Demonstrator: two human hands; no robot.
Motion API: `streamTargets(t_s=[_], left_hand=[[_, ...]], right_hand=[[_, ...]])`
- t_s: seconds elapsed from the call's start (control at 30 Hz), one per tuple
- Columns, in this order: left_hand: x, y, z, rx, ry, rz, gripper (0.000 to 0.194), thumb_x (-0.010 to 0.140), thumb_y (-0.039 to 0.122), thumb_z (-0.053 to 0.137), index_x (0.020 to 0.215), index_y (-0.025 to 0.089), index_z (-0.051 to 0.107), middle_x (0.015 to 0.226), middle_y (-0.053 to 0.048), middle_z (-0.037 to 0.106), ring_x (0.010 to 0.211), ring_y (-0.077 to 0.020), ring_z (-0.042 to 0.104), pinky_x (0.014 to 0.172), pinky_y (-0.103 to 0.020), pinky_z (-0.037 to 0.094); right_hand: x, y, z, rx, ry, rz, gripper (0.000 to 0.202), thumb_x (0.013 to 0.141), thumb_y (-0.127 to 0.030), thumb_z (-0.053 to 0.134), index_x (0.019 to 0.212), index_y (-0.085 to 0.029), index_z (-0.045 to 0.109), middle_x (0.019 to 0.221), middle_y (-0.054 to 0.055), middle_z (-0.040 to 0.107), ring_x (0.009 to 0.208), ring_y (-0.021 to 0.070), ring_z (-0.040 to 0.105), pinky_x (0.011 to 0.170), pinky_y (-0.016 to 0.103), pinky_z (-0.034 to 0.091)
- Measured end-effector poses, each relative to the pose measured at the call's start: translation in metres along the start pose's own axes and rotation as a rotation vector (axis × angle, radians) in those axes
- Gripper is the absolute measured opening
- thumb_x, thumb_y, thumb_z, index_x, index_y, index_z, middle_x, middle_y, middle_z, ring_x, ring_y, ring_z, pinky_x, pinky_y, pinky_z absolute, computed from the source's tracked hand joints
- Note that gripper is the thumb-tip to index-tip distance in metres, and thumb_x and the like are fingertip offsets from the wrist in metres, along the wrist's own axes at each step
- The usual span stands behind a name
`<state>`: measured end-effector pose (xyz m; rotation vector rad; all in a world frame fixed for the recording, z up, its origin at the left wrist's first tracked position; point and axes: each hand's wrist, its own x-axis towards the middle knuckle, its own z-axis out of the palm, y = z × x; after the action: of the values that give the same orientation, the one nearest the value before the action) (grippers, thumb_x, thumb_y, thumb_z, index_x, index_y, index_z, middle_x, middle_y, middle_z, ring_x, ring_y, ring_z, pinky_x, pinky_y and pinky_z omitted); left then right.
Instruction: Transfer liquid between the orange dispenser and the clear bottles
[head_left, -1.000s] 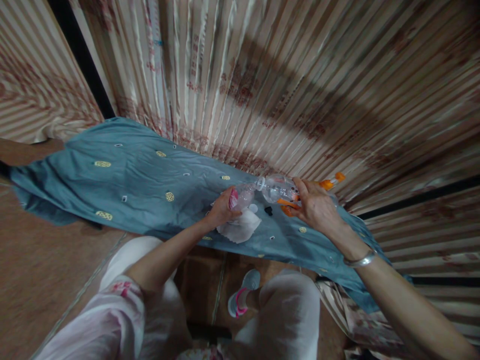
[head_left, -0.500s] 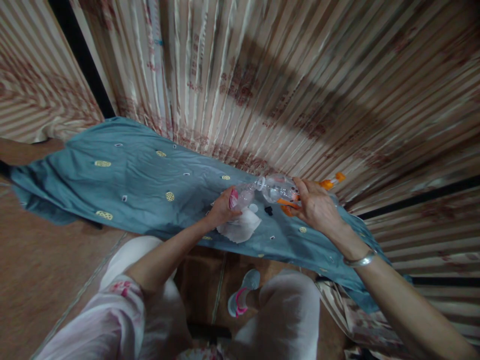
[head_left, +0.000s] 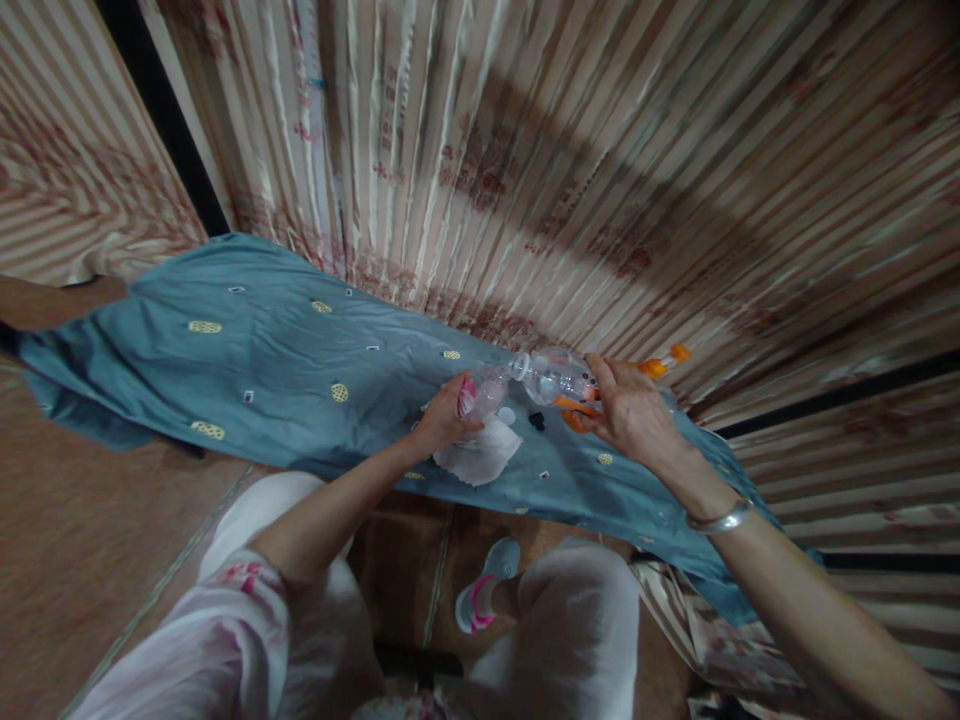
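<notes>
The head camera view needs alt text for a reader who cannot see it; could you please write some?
Seen from above, a person's right hand tips a clear plastic bottle toward a small pink-topped container held in the left hand. Both are over a white tissue on a blue-grey cloth, with striped curtains behind.

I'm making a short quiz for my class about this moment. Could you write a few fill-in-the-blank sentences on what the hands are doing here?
1. The right hand tilts a clear plastic ____ with its mouth toward the left hand.
2. The left hand holds a small clear container with a ____ band.
3. Under the left hand lies a crumpled white tissue on a ____ patterned cloth.
4. A silver ____ circles the right wrist.

Missing words: bottle; pink; blue; bangle
</notes>
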<state>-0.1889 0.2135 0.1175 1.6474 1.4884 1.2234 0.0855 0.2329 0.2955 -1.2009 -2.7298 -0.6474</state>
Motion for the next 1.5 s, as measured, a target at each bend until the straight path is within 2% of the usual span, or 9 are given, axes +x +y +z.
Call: streamTargets(t_s=[0.2, 0.4, 0.73, 0.97, 1.2, 1.5], left_hand=[[-0.001, 0.006, -0.002, 0.004, -0.023, -0.019, 0.094, 0.061, 0.019, 0.088, 0.145, 0.009, 0.046, 0.144, -0.021, 0.062, 0.133, -0.0374, 0.061, 0.118, -0.051, 0.047], [0.0, 0.008, -0.003, 0.001, -0.033, -0.034, 0.096, 0.062, 0.018, 0.088, 0.147, 0.008, 0.044, 0.148, -0.022, 0.059, 0.136, -0.04, 0.059, 0.12, -0.052, 0.045], [0.001, 0.001, -0.001, -0.017, -0.018, -0.002, 0.094, 0.06, 0.022, 0.088, 0.144, 0.016, 0.047, 0.147, -0.019, 0.061, 0.135, -0.0367, 0.061, 0.116, -0.055, 0.048], [0.0, 0.001, -0.001, 0.003, -0.013, -0.001, 0.094, 0.062, 0.021, 0.087, 0.145, 0.011, 0.047, 0.145, -0.022, 0.062, 0.135, -0.0379, 0.061, 0.119, -0.055, 0.046], [0.001, -0.005, 0.002, -0.002, 0.006, 0.023, 0.095, 0.059, 0.023, 0.089, 0.144, 0.015, 0.05, 0.143, -0.019, 0.063, 0.133, -0.0361, 0.063, 0.116, -0.054, 0.049], [0.001, -0.008, 0.002, -0.019, 0.013, 0.058, 0.091, 0.062, 0.025, 0.088, 0.144, 0.017, 0.051, 0.14, -0.015, 0.066, 0.129, -0.0333, 0.065, 0.113, -0.051, 0.051]], right_hand=[[0.0, 0.0, 0.0, -0.01, 0.007, -0.005, 0.071, 0.087, -0.035, 0.068, 0.147, -0.006, 0.044, 0.124, 0.024, 0.065, 0.111, 0.0376, 0.063, 0.097, 0.048, 0.052], [-0.001, 0.002, 0.002, 0.006, 0.027, -0.016, 0.072, 0.087, -0.035, 0.066, 0.15, -0.009, 0.041, 0.125, 0.023, 0.065, 0.112, 0.0381, 0.062, 0.097, 0.05, 0.051], [0.0, 0.001, 0.001, -0.004, 0.001, -0.007, 0.075, 0.087, -0.038, 0.068, 0.15, -0.009, 0.039, 0.127, 0.024, 0.064, 0.116, 0.0391, 0.061, 0.099, 0.05, 0.051], [0.0, 0.0, 0.0, -0.008, 0.007, -0.001, 0.074, 0.088, -0.038, 0.068, 0.149, -0.008, 0.041, 0.128, 0.023, 0.063, 0.113, 0.0378, 0.061, 0.099, 0.048, 0.05], [0.001, -0.001, 0.0, -0.002, 0.007, 0.002, 0.072, 0.088, -0.037, 0.067, 0.149, -0.009, 0.042, 0.124, 0.023, 0.065, 0.112, 0.038, 0.061, 0.097, 0.049, 0.05], [0.001, -0.001, -0.001, -0.011, 0.01, -0.003, 0.073, 0.087, -0.038, 0.068, 0.148, -0.007, 0.042, 0.126, 0.024, 0.064, 0.113, 0.0386, 0.062, 0.099, 0.049, 0.051]])
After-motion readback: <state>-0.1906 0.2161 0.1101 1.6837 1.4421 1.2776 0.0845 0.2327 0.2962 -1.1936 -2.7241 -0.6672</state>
